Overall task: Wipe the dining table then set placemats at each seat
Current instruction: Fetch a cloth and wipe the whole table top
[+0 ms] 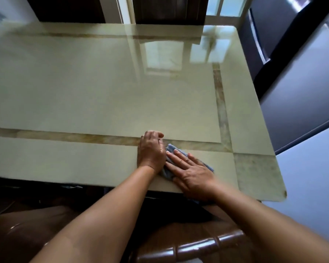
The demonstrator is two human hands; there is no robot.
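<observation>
We have both hands on the small blue-grey folded cloth (186, 160) near the front right of the glossy cream stone tabletop (103, 88), which puts us in the wiping stage; no placemats are in view, so we judge that half of the task not yet begun. Our right hand (190, 174) lies flat with straight fingers spread over the cloth, its grip released, pressing rather than grasping; that seems to serve to spread pressure across the fabric so it can slide. Our left hand (152, 150) sits just beside it with the fingers curled under at the cloth's left end; whether it pinches the fabric or merely steadies it we cannot tell, since the fingertips are hidden. The cloth lies across the brown marbled inlay band (74, 137) that runs along the near side, close to the front edge of the tabletop; the heel of the right hand overhangs that edge. To the right the surface runs on to a rounded corner (281, 194), beyond which is pale floor (311, 168); to the left and ahead lies a long open sweep of tabletop with nothing standing on it. A dark glossy wooden chair back (188, 245) stands between us and the edge, so reaching far likely means leaning over it.
</observation>
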